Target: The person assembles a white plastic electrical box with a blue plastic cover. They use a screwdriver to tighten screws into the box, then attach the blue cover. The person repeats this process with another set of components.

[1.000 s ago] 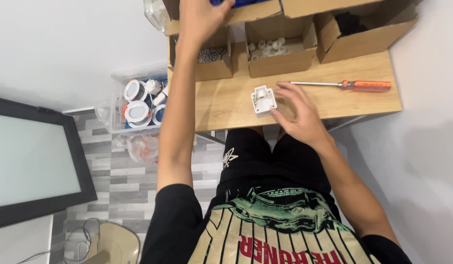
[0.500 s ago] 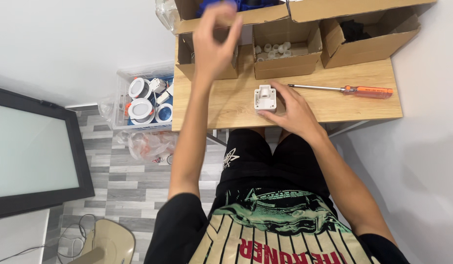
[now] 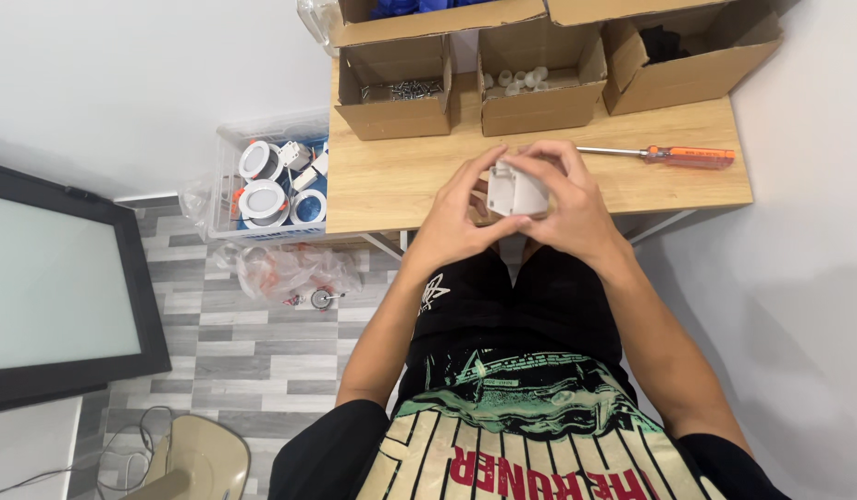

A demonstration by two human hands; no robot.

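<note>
Both of my hands meet over the near edge of the wooden table [image 3: 391, 185]. Between them is a small white plastic block [image 3: 515, 191], lifted off the table top. My right hand [image 3: 572, 204] wraps it from the right and behind. My left hand [image 3: 461, 218] pinches its left side with the fingertips. Whether the left hand also carries a small part from the boxes is hidden.
Several open cardboard boxes line the table's back: one with screws [image 3: 396, 91], one with small white parts [image 3: 521, 81], one with dark items [image 3: 674, 46]. An orange-handled screwdriver [image 3: 664, 154] lies at right. A clear bin of white round fittings [image 3: 276, 181] stands on the floor at left, beside a dark screen [image 3: 58, 287].
My left hand came back from the boxes at the table's rear and joined the right hand. The white block, earlier lying on the table, is now lifted and held by both hands.
</note>
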